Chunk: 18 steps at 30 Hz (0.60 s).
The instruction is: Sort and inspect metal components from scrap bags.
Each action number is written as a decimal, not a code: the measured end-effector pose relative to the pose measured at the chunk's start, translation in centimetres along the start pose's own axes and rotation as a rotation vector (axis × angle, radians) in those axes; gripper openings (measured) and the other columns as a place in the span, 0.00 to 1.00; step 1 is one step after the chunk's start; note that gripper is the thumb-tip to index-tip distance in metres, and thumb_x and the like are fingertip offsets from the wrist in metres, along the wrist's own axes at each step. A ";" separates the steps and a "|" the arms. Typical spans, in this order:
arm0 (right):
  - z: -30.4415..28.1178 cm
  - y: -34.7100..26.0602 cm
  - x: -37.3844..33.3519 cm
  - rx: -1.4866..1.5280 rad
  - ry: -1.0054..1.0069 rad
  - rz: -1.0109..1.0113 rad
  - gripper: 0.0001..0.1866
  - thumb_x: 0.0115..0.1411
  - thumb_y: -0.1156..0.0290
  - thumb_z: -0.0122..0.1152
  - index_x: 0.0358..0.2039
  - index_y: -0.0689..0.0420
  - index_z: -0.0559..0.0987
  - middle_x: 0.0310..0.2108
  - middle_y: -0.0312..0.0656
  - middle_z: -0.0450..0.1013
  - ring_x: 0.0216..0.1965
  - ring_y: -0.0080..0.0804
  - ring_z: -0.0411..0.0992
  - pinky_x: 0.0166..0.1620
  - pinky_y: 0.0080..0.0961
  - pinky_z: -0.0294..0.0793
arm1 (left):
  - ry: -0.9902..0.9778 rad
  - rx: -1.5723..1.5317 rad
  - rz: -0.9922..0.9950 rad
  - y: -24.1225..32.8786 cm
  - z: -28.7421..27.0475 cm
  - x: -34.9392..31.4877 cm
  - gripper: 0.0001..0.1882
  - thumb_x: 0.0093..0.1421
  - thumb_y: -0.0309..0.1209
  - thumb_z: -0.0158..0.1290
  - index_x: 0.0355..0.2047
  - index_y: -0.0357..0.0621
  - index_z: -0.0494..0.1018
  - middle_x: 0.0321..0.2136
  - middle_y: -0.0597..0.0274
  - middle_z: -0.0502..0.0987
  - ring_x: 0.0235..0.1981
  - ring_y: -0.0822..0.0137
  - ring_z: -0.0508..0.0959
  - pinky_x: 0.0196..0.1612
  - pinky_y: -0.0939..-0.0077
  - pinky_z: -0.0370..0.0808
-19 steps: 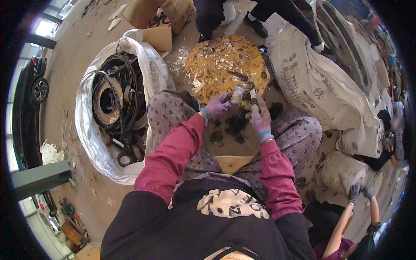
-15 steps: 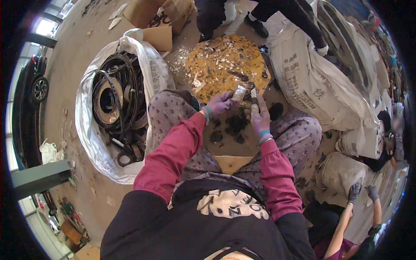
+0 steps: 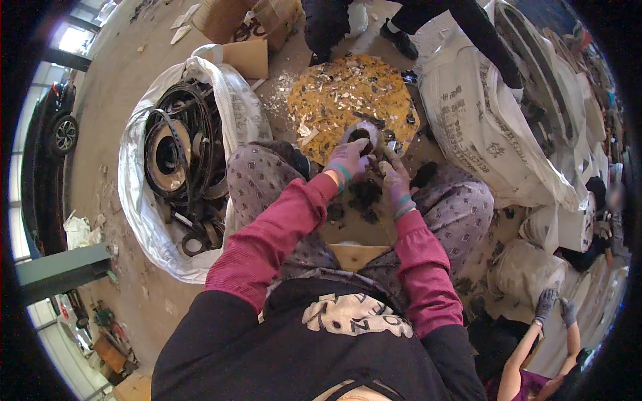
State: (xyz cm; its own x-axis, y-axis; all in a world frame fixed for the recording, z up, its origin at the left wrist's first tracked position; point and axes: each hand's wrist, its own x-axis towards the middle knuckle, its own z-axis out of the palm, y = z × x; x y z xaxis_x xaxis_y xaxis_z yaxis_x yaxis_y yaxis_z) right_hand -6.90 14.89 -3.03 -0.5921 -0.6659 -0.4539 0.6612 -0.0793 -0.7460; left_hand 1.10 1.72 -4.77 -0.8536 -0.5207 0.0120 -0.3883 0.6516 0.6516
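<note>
My left hand (image 3: pixel 349 158), in a thin purple glove, is closed on a grey metal ring (image 3: pixel 367 126) with a dark opening. The ring is tilted over the near edge of a round yellow work surface (image 3: pixel 321 87). My right hand (image 3: pixel 396 175), gloved alike, is close against the ring's right side with its fingers curled. What those fingers grip is hidden. Pale chips and dark scraps are strewn over the yellow surface. Black debris (image 3: pixel 364 190) lies on the floor below my hands, between my knees.
To the left stands a white woven sack (image 3: pixel 137 200) holding black bands and rings (image 3: pixel 174 157). A cardboard box (image 3: pixel 244 59) is beyond it. Large printed sacks (image 3: pixel 461 127) stand at the right. One person's dark-clothed legs (image 3: pixel 328 27) are ahead; another person's gloved hands (image 3: pixel 547 301) are at lower right.
My left hand has moved slightly right and turned the metal piece, so its round opening now shows. The pale, knife-like tool seen in my right hand is no longer clearly visible.
</note>
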 end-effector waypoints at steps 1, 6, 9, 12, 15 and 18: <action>-0.6 0.6 0.6 0.003 0.003 0.000 0.20 0.60 0.78 0.43 0.54 0.58 0.67 0.46 0.40 0.68 0.42 0.26 0.69 0.46 0.25 0.72 | -0.068 -0.040 -0.025 0.8 -0.9 -0.2 0.25 0.52 0.38 0.55 0.49 0.43 0.67 0.40 0.44 0.74 0.43 0.45 0.73 0.45 0.60 0.70; -0.3 0.8 0.8 0.086 0.069 0.050 0.17 0.60 0.76 0.46 0.50 0.63 0.69 0.41 0.39 0.70 0.40 0.25 0.69 0.44 0.22 0.70 | -0.178 0.006 -0.028 2.8 -2.0 -0.2 0.20 0.51 0.30 0.52 0.45 0.39 0.66 0.37 0.43 0.75 0.42 0.48 0.74 0.45 0.60 0.70; -2.3 2.5 2.4 -0.039 0.063 -0.024 0.17 0.60 0.75 0.46 0.49 0.62 0.70 0.42 0.39 0.70 0.41 0.26 0.68 0.46 0.22 0.68 | -0.269 0.208 -0.059 3.6 -0.5 0.3 0.13 0.52 0.31 0.52 0.37 0.42 0.67 0.33 0.47 0.76 0.35 0.47 0.76 0.36 0.57 0.72; -2.2 2.9 2.1 -0.068 0.074 -0.056 0.16 0.60 0.74 0.46 0.49 0.61 0.70 0.44 0.40 0.70 0.43 0.27 0.68 0.48 0.23 0.67 | -0.179 0.333 -0.039 3.2 0.6 -0.3 0.12 0.50 0.31 0.52 0.34 0.42 0.65 0.29 0.49 0.76 0.32 0.49 0.77 0.32 0.56 0.72; -4.7 4.9 3.5 -0.504 0.127 -0.254 0.17 0.60 0.75 0.46 0.50 0.61 0.70 0.45 0.40 0.70 0.44 0.27 0.68 0.49 0.23 0.66 | -0.165 0.419 0.030 4.0 0.5 -0.5 0.13 0.50 0.33 0.52 0.35 0.43 0.66 0.28 0.51 0.76 0.33 0.51 0.77 0.34 0.58 0.73; -5.7 6.1 3.7 -0.516 0.099 -0.170 0.18 0.59 0.77 0.46 0.51 0.60 0.69 0.45 0.41 0.70 0.44 0.25 0.68 0.49 0.22 0.66 | -0.273 0.455 0.024 2.5 0.7 -1.1 0.13 0.51 0.34 0.51 0.37 0.44 0.66 0.30 0.52 0.76 0.35 0.55 0.77 0.38 0.60 0.73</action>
State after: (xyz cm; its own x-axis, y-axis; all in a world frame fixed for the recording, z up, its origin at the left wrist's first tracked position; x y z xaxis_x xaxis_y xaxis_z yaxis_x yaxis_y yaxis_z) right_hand -7.62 16.17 -12.02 -0.7278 -0.6002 -0.3318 0.2557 0.2114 -0.9434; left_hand 0.81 4.31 -3.63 -0.9001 -0.3792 -0.2145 -0.4267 0.8667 0.2583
